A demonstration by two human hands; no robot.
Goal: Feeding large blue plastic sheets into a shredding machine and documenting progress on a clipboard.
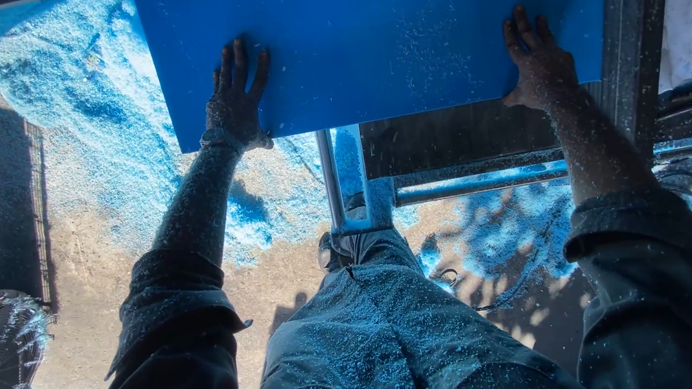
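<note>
**Flat palms on the blue sheet**

The flat, rigid blue plastic sheet [379, 32] lies on a dark metal machine frame [634, 36], its near edge overhanging. Left hand [236, 102] and right hand [537, 65] press on it, open, fingers spread. Even pressure from both should keep it square. Blue shavings [94, 146] cover the floor.

The person wears a dark long-sleeved top, sleeves rolled above the forearms, and dark trousers. Fine blue dust and shavings speckle the clothing, both forearms, the left hand [236, 102] and right hand [538, 65].
</note>
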